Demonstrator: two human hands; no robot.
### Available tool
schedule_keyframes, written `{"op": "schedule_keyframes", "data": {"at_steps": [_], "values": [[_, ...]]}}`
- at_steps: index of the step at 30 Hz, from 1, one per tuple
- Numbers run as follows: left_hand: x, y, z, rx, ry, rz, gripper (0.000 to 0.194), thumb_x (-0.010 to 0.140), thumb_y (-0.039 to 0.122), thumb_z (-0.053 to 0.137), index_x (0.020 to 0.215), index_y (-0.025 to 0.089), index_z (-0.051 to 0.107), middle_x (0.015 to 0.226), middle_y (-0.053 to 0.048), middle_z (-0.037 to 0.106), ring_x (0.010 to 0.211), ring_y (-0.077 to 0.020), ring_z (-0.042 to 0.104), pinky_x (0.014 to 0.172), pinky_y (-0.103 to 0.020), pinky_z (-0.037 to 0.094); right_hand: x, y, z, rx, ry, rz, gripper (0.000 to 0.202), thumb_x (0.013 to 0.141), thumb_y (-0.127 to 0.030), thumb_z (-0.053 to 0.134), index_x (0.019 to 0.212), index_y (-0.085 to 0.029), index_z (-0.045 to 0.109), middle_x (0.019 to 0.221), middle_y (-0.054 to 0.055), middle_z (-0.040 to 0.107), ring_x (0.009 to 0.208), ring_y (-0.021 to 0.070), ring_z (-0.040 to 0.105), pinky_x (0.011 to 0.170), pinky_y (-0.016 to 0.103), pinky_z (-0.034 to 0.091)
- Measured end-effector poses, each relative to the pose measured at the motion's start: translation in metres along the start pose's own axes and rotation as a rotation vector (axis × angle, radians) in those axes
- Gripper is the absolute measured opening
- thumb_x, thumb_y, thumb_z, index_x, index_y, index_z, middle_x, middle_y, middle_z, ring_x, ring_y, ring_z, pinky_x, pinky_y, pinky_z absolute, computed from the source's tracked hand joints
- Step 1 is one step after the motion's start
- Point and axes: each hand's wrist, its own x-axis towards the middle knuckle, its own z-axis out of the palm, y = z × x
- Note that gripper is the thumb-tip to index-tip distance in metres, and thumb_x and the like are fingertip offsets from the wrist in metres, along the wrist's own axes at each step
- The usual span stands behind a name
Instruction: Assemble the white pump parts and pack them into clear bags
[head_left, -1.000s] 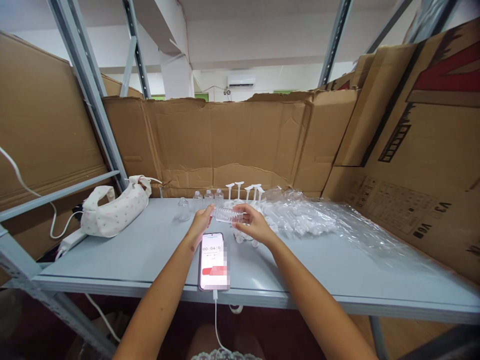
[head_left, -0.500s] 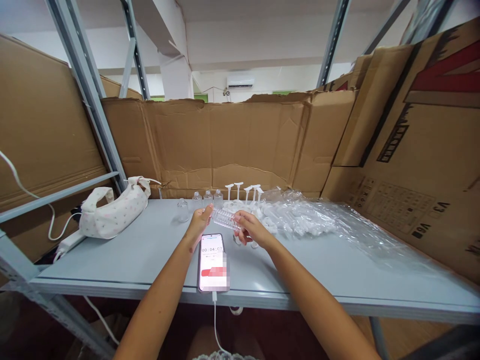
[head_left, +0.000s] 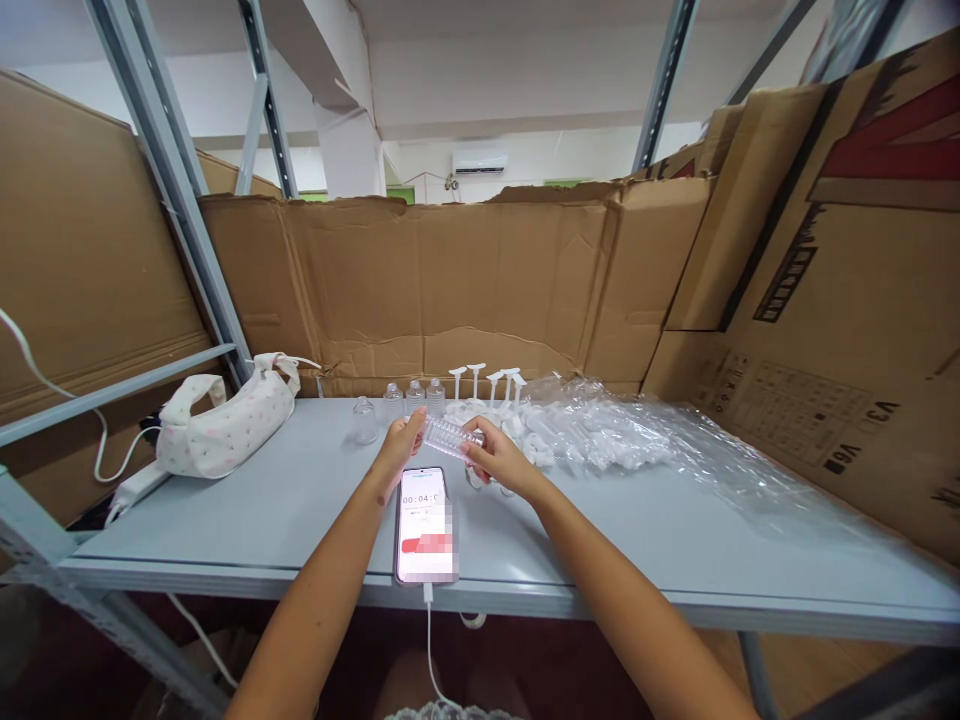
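Observation:
Between my hands a clear ribbed plastic bottle [head_left: 448,437] is held on its side above the shelf. My left hand [head_left: 406,438] closes round its left end. At the other end, my right hand [head_left: 491,450] pinches the bottle between thumb and fingers. Behind my left hand stand several clear ribbed bottles [head_left: 415,396], and a rounder clear bottle [head_left: 365,420] is to their left. White pump heads [head_left: 476,377] stand upright behind my right hand, beside a pile of more white pump parts [head_left: 540,440] partly in clear plastic.
A phone [head_left: 426,525] showing a running timer lies near the shelf's front edge, its white cable [head_left: 430,640] hanging down. A white patterned bag [head_left: 229,425] sits at left. Clear plastic wrap [head_left: 735,470] spreads rightward. Cardboard [head_left: 465,270] walls the back and sides.
The fingers of my right hand have shifted and curled closer around the right end of the bottle. My left hand has stayed nearly in place.

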Motion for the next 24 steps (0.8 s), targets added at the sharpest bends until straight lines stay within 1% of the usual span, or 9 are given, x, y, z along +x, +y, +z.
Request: {"op": "schedule_keyframes", "data": {"at_steps": [3,7,11,16,18,21,22,24], "values": [[0.0,-0.002,0.0,0.031,0.05,0.067,0.055,0.072,0.061,0.05,0.049,0.021,0.02,0.046,0.008,0.013,0.043,-0.0048,0.01,0.045,-0.026,0.009,-0.002,-0.002,0.001,0.022,-0.025,0.027,0.028,0.081,-0.049,0.048,0.082,-0.022,0.04,0.052,-0.009,0.05,0.034,0.0048,0.039,0.036,0.016,0.028],[0.001,-0.005,-0.003,0.041,0.068,0.133,0.054,0.074,0.06,0.048,0.048,0.02,0.021,0.046,0.008,0.015,0.043,-0.0056,0.012,0.046,-0.026,0.01,-0.004,-0.004,0.004,0.108,-0.089,0.047,0.029,0.084,-0.05,0.041,0.08,-0.022,0.037,0.052,-0.008,0.048,0.034,0.0041,0.036,0.036,0.015,0.023],[0.002,-0.006,-0.005,0.071,0.069,0.142,0.056,0.072,0.064,0.047,0.047,0.021,0.02,0.045,0.007,0.014,0.044,-0.006,0.011,0.047,-0.027,0.01,-0.004,-0.003,0.004,0.191,-0.134,0.053,0.031,0.086,-0.052,0.036,0.077,-0.021,0.036,0.051,-0.008,0.048,0.032,0.0034,0.033,0.036,0.017,0.021],[0.003,-0.007,-0.005,0.108,0.069,0.133,0.056,0.072,0.066,0.044,0.048,0.021,0.02,0.046,0.007,0.014,0.044,-0.0062,0.011,0.047,-0.027,0.01,-0.003,0.0,0.002,0.261,-0.16,0.087,0.035,0.085,-0.055,0.036,0.079,-0.021,0.039,0.05,-0.008,0.048,0.03,0.0033,0.029,0.035,0.018,0.018],[0.004,-0.007,-0.004,0.105,0.096,0.117,0.056,0.073,0.066,0.044,0.049,0.021,0.02,0.046,0.008,0.014,0.044,-0.0062,0.011,0.047,-0.026,0.01,-0.002,0.0,0.002,0.263,-0.127,0.098,0.038,0.084,-0.058,0.036,0.079,-0.021,0.04,0.052,-0.007,0.05,0.031,0.0036,0.032,0.035,0.018,0.02],[0.006,-0.009,-0.003,0.097,0.138,0.097,0.056,0.074,0.065,0.044,0.05,0.021,0.02,0.046,0.008,0.014,0.044,-0.006,0.011,0.046,-0.026,0.01,0.001,0.001,0.002,0.3,-0.034,0.107,0.041,0.08,-0.061,0.04,0.081,-0.02,0.042,0.057,-0.005,0.052,0.036,0.0045,0.041,0.036,0.018,0.021],[0.006,-0.009,-0.002,0.098,0.14,0.098,0.055,0.073,0.065,0.046,0.05,0.021,0.022,0.046,0.008,0.015,0.043,-0.0059,0.012,0.046,-0.026,0.011,0.003,0.001,0.001,0.324,0.004,0.104,0.041,0.079,-0.061,0.044,0.083,-0.02,0.044,0.059,-0.005,0.052,0.037,0.0048,0.043,0.037,0.018,0.021],[0.005,-0.01,0.001,0.091,0.108,0.122,0.051,0.071,0.063,0.051,0.053,0.019,0.034,0.046,0.008,0.023,0.043,-0.0059,0.018,0.046,-0.024,0.015,0.006,0.002,0.0,0.364,0.079,0.075,0.041,0.076,-0.058,0.051,0.092,-0.02,0.046,0.061,-0.005,0.052,0.04,0.0052,0.045,0.038,0.018,0.023]]}}
